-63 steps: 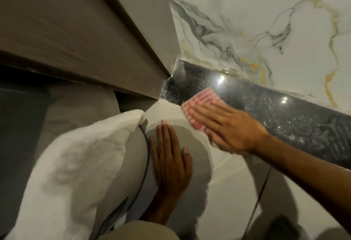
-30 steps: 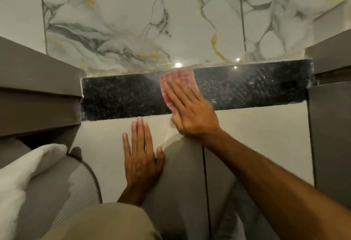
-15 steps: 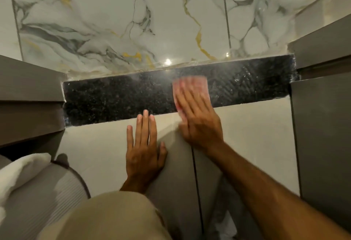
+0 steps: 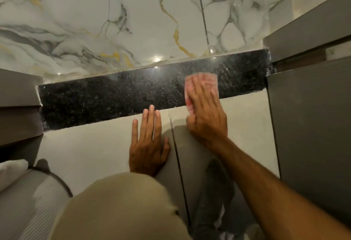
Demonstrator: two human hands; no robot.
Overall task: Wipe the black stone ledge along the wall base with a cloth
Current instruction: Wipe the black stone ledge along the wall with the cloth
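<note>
Beige-clad knee (image 4: 121, 207) nearest. Left hand (image 4: 148, 144) flat on pale floor tile (image 4: 85, 144), 4 fingers straight, close together. Right hand (image 4: 206, 110) presses pink cloth (image 4: 201, 80) (blurred) onto black stone ledge (image 4: 114, 99), right part, fingers extended flat. Veined marble wall (image 4: 95, 21) beyond.

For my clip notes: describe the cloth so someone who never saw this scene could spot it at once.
Under the marble wall runs a black ledge. Toward its right end, near the grey cabinet, the right hand presses flat on the cloth. It is the only pink thing here, blurred, peeking out beyond the hand.
</note>
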